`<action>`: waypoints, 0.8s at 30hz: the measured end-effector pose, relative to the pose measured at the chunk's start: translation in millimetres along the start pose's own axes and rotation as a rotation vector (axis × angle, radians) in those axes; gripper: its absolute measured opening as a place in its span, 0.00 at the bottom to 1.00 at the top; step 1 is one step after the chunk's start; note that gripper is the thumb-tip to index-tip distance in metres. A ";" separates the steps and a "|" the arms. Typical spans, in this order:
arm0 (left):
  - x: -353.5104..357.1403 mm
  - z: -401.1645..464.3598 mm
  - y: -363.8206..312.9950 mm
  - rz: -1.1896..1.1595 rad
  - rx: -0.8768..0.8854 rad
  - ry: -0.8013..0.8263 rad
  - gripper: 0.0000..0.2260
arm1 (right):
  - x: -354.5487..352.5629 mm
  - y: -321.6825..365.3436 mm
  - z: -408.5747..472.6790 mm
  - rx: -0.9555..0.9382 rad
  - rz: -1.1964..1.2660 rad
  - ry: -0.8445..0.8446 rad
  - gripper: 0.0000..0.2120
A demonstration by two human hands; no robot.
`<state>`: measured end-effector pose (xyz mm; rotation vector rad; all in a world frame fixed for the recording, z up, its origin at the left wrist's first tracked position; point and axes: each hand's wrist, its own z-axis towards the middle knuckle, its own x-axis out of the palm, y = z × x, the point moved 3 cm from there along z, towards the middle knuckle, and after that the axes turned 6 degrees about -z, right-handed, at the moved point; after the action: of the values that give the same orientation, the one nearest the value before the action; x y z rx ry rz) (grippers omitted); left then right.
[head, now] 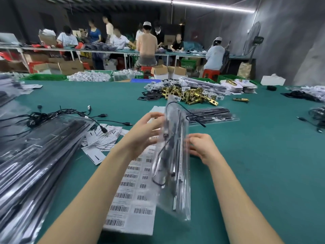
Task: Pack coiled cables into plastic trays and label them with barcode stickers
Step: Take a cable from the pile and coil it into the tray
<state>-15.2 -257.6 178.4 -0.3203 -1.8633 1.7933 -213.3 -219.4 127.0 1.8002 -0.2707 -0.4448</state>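
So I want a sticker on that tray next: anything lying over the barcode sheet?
Yes. The clear tray, held upright by both hands, hides the barcode sheet's right edge; the left forearm crosses its top.

Both forearms are bare to the frame edge, with the left hand (146, 131) and right hand (202, 147) ungloved and ringless.
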 end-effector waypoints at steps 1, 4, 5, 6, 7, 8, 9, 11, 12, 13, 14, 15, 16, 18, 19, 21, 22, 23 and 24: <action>5.6 -1.1 -2.8 0.033 0.016 0.024 0.12 | 4.1 0.4 0.2 -0.004 -0.008 0.021 0.10; 18.4 -3.8 -9.3 0.122 0.075 -0.014 0.11 | 11.4 2.6 -0.6 -0.013 -0.049 0.085 0.09; 21.0 -4.1 -10.7 0.132 0.099 -0.040 0.10 | 12.6 2.7 0.1 -0.009 -0.028 0.095 0.09; 23.8 -4.6 -11.7 0.137 0.122 -0.062 0.10 | 13.1 4.0 -0.7 -0.016 -0.028 0.091 0.10; 27.1 -4.8 -11.6 0.141 0.144 -0.079 0.10 | 12.5 6.3 -0.5 -0.047 -0.063 0.064 0.10; 31.5 -5.3 -10.6 0.147 0.163 -0.089 0.09 | 11.3 11.6 -3.0 -0.089 -0.125 0.019 0.11; 36.3 -5.6 -8.6 0.159 0.180 -0.094 0.10 | 10.3 17.4 -4.8 -0.135 -0.160 -0.009 0.10; 46.2 -5.3 -2.8 0.203 0.206 -0.091 0.12 | 11.8 29.7 -11.4 -0.163 -0.036 0.078 0.12; 49.4 -4.8 -0.1 0.231 0.218 -0.093 0.13 | 13.6 35.2 -15.5 -0.154 0.065 0.152 0.13; 51.1 -4.0 2.0 0.265 0.229 -0.100 0.14 | 14.0 39.9 -18.4 -0.144 0.151 0.213 0.16; 51.8 -3.6 3.7 0.298 0.232 -0.103 0.14 | 13.1 43.7 -20.3 -0.132 0.202 0.243 0.20; 52.1 -3.0 5.4 0.322 0.229 -0.098 0.15 | 11.8 47.6 -23.4 -0.119 0.237 0.248 0.22; 52.5 -3.0 7.0 0.331 0.222 -0.085 0.16 | 10.5 50.2 -25.6 -0.117 0.255 0.238 0.23; 52.8 -3.9 9.2 0.331 0.230 -0.059 0.16 | 8.6 55.1 -30.6 -0.139 0.271 0.206 0.20; 52.5 -4.3 9.6 0.328 0.244 -0.047 0.16 | 6.6 57.8 -33.1 -0.166 0.252 0.174 0.18; 51.2 -6.0 10.3 0.286 0.279 -0.013 0.17 | -1.4 66.4 -36.9 -0.239 0.126 0.071 0.17; 49.9 -6.8 11.0 0.255 0.297 0.014 0.17 | -6.2 71.5 -38.6 -0.276 0.058 0.032 0.19; 48.4 -7.6 11.4 0.236 0.316 0.045 0.18 | -10.3 76.7 -41.0 -0.311 -0.002 0.011 0.21; 46.9 -8.4 11.1 0.232 0.336 0.078 0.19 | -13.5 81.6 -43.0 -0.350 -0.063 -0.008 0.23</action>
<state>-51.9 -225.3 177.1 -0.4865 -1.4867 2.1755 -203.1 -198.5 217.2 1.4677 -0.1313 -0.5103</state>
